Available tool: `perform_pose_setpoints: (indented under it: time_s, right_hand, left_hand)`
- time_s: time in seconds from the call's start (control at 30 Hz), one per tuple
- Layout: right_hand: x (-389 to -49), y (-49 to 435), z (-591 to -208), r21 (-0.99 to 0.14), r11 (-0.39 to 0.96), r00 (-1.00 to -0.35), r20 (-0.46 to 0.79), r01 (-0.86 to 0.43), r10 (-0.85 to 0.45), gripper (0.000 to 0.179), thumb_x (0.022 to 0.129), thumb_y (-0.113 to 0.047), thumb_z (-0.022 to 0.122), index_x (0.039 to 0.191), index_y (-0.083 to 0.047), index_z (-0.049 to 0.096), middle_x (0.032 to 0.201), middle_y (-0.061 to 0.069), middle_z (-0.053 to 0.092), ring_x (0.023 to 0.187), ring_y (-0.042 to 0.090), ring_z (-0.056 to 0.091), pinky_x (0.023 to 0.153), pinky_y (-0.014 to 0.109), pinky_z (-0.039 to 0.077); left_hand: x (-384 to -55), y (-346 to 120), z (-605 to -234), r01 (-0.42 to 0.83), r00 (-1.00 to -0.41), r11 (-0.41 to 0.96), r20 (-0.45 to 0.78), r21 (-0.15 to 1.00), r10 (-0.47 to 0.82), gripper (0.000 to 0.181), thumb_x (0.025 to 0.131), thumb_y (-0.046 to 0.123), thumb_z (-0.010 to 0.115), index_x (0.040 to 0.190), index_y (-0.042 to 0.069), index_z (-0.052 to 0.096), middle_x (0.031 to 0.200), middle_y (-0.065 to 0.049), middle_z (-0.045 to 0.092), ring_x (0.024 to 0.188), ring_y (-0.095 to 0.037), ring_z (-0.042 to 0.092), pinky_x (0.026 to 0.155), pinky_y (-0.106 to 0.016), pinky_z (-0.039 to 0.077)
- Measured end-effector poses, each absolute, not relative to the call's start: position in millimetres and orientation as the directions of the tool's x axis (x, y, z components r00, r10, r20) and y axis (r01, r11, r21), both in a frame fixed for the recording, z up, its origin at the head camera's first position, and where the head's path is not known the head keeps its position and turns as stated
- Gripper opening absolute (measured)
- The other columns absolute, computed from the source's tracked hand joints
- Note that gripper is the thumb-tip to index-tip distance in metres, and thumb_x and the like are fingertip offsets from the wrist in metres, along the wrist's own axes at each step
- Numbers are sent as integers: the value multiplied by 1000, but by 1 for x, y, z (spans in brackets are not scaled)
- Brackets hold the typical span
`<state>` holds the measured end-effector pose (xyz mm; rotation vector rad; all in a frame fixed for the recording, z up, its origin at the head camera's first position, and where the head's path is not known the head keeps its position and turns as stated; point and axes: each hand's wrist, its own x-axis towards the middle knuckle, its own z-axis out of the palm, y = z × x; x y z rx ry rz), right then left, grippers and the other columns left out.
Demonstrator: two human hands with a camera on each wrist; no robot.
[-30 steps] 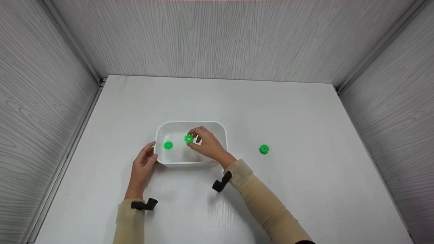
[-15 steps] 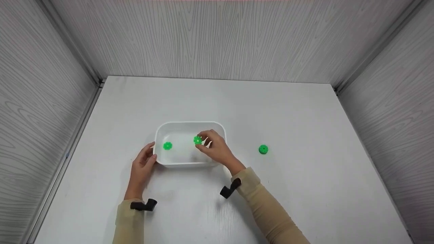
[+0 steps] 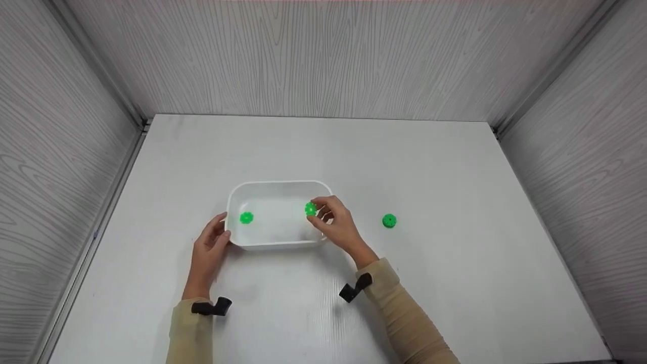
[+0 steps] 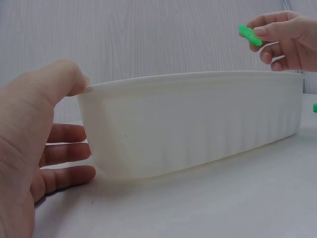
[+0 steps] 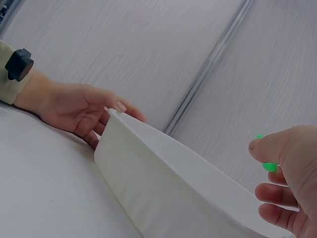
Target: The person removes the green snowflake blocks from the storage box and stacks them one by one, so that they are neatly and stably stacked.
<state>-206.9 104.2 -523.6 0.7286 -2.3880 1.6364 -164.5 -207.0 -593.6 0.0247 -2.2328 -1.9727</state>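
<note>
A white plastic bin (image 3: 283, 246) stands on the table. My left hand (image 3: 208, 255) holds its left end; in the left wrist view the thumb (image 4: 64, 79) lies at the rim corner and the lower fingers are beside the wall. Above the bin's right end, my right hand (image 3: 341, 227) pinches a green notched snowflake disc (image 3: 310, 209) between thumb and fingers. From the left wrist view, this snowflake disc (image 4: 250, 35) is higher than the rim. Another green snowflake disc (image 3: 246, 218) lies inside the bin, toward the left.
To the right of the bin, a small stack of green snowflake discs (image 3: 389, 221) sits on the white table (image 3: 455, 283). Pale wood-grain panels (image 3: 323, 60) close off the back and both sides. A black wrist camera (image 3: 212, 307) is strapped over the left sleeve.
My right hand has moved right with the pinched snowflake disc, from over the bin's middle to its right end. The left hand stays at the bin's left end.
</note>
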Motion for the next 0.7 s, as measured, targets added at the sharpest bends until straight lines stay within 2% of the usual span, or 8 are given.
perform_pose_setpoints:
  time_s: [0.2,0.37,0.53,0.7]
  right_hand:
    - [-188,116,-491,-829,313,-882,393,-463,-262,31,83,1,66,111,8,56,97,22,55,79,30,56,68,40,50]
    - [-187,130,-490,-824,319,-883,414,-467,-222,31,84,2,65,113,7,55,101,21,55,83,35,56,69,40,49]
    - [-186,144,-493,-826,318,-885,439,-464,-153,32,82,4,66,112,9,56,101,22,55,82,40,56,67,40,48]
    - [-184,158,-500,-822,313,-879,460,-476,-126,31,82,3,66,112,8,57,100,20,56,79,33,56,65,34,47]
  left_hand:
    - [-163,-208,-588,65,-992,113,77,992,-99,44,93,21,58,136,20,48,122,-16,54,108,-29,54,86,-19,46]
    - [-165,-208,-594,75,-991,107,86,991,-102,44,93,25,58,135,23,49,123,-14,54,108,-27,54,86,-20,46]
    - [-165,-209,-593,66,-993,80,73,995,-89,45,93,22,58,136,20,48,123,-15,54,108,-28,54,85,-21,47]
    - [-159,-205,-578,73,-993,106,82,992,-81,44,94,18,55,138,16,46,124,-18,53,110,-33,53,84,-20,46]
